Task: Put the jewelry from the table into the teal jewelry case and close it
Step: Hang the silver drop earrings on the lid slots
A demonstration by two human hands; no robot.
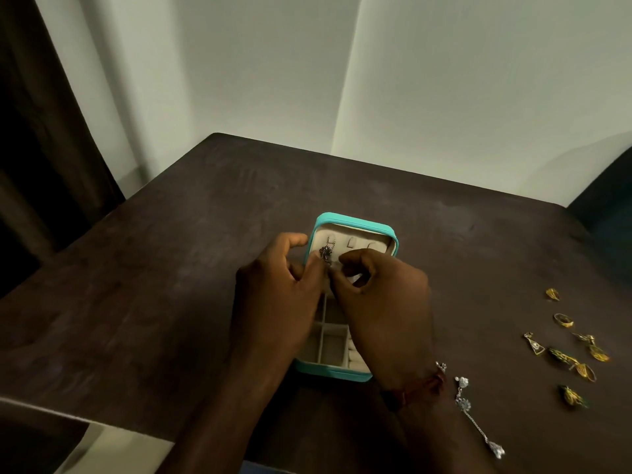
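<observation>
The teal jewelry case [355, 224] lies open in the middle of the dark table [171, 268], lid part far, beige compartments near. Both hands hover over its middle. My left hand [273, 289] and my right hand [383, 295] pinch a silver necklace [326, 252] together at the lid's hooks; its pendant hangs by the leftmost hook. To the right lie several gold pieces: a ring [563, 319], earrings [593, 347], a triangular earring [534, 343]. A long silver drop earring [473, 412] lies near my right wrist.
A pale wall corner stands behind the table. A dark curtain [41, 131] hangs at the left and a dark chair back [608, 206] shows at the far right. The table's near edge runs close to my forearms.
</observation>
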